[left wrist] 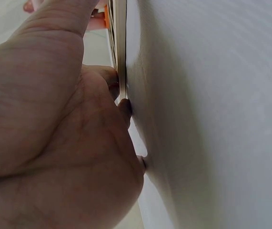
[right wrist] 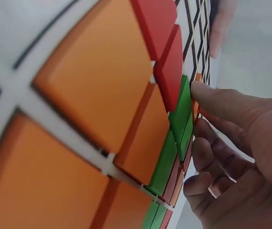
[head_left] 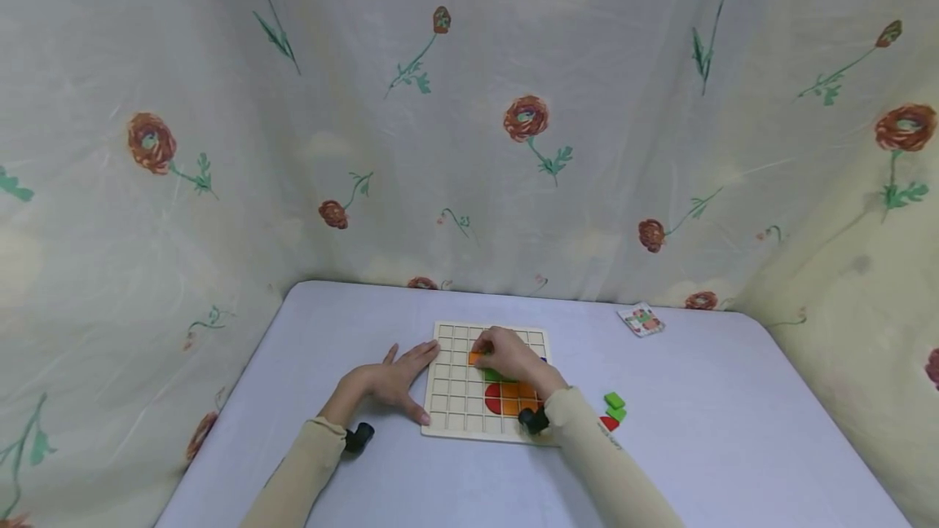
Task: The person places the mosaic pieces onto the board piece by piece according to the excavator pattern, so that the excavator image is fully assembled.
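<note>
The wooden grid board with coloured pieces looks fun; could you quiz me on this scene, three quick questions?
1. True or false: the left hand lies flat at the left edge of the pale wooden grid board.
2. Which small piece does the right hand touch on the board? A) orange tile B) blue ball C) black peg
3. Fill in: beside the board, on the lilac table, lie two loose ______ blocks and a red piece.

Key: 1 true; 2 A; 3 green.
</note>
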Motion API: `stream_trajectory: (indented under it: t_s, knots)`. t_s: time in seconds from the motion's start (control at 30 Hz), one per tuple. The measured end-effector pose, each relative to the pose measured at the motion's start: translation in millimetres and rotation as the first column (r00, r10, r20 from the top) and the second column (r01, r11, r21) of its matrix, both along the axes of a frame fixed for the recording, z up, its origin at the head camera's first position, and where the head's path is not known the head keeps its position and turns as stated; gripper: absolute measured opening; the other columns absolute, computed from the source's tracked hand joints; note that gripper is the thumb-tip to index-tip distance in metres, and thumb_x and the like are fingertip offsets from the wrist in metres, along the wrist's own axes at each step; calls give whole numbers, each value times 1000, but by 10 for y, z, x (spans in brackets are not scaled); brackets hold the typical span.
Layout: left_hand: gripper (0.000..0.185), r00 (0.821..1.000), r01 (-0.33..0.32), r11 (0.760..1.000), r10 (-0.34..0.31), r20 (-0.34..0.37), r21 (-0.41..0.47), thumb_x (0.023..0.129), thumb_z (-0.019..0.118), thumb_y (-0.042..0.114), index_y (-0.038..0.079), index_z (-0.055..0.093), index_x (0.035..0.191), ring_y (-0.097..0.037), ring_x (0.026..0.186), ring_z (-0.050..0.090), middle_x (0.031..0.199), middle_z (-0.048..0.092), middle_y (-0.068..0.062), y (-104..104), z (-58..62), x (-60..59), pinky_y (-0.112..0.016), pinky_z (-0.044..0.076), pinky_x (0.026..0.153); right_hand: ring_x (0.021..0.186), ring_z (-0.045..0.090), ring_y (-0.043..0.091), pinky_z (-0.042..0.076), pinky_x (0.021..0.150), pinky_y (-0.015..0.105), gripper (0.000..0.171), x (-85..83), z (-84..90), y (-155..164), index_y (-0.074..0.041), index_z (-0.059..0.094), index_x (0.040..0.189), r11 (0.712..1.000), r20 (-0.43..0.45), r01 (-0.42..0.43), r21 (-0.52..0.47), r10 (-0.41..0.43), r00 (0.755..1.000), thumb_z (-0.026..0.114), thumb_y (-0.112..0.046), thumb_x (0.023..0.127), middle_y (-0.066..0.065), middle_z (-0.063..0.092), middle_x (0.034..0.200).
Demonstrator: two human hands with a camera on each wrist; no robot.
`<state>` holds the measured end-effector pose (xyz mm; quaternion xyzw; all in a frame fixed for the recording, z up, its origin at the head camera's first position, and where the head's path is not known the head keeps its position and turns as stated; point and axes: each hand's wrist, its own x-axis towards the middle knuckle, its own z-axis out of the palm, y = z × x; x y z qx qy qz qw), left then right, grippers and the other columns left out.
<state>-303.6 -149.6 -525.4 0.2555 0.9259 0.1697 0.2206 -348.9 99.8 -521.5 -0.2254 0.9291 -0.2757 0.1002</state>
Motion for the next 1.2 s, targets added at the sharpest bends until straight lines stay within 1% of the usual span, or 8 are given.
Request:
stream_trajectory:
  t_s: [0.13,0.27,0.4,0.53,0.7,0.9,1.07,1.2]
  knots:
    - [120,1000,-4,1000,4,-6,-4,69,78,60,12,10,156,-23,152,3,164,4,-1,7,9,1,-58,-1,119,87,57,12,51,85,34,15,22,16,10,-14,71,99,1000,1,-2,-14,2,1000,75,-17,85,-2,66,96]
    - [121,1000,-6,1000,6,3,1,69,79,59,11,10,156,-23,152,2,165,3,-1,24,26,15,-58,-2,119,82,54,13,50,78,31,19,102,51,83,-12,70,101,998,-10,11,-59,-11,1000,74,-19,85,-2,64,95]
    - [122,1000,-11,1000,11,3,2,68,79,60,11,10,156,-23,152,2,165,3,-2,40,19,21,-58,-2,119,78,51,15,47,68,27,18,228,98,273,-10,68,98,991,-19,71,-114,-73,997,75,-20,85,-1,61,89]
    - [123,1000,-22,1000,22,-8,-8,67,79,61,12,10,156,-22,152,2,165,3,-1,40,-4,15,-57,-2,120,78,49,16,44,65,26,22,374,155,565,-10,64,97,976,32,174,-133,-171,985,76,-21,83,0,58,86]
    - [123,1000,-26,1000,26,-10,-4,67,79,61,12,10,156,-23,152,2,165,3,-1,32,-18,10,-57,-2,119,78,49,17,44,62,26,31,565,140,1037,-8,59,102,945,99,315,-92,-306,947,77,-22,81,4,56,89]
    - [124,1000,-15,1000,15,-7,2,66,79,62,12,10,156,-23,152,2,165,3,-1,22,-29,7,-58,-3,119,77,50,19,48,63,27,40,731,77,1629,-3,56,107,904,102,428,6,-427,899,77,-25,82,8,56,95]
    - [125,1000,-17,1000,17,-11,0,66,78,63,12,9,156,-24,152,1,165,2,-1,12,-43,3,-58,-3,119,80,51,20,49,69,31,40,809,54,1934,3,56,103,893,74,448,53,-451,890,75,-25,82,11,58,93]
    - [125,1000,-21,1000,21,-8,10,66,79,62,12,10,156,-24,152,1,165,2,-1,36,-39,-4,-58,-3,119,79,54,18,50,70,31,34,835,-9,2033,1,58,99,893,73,449,36,-450,890,75,-23,83,9,61,90]
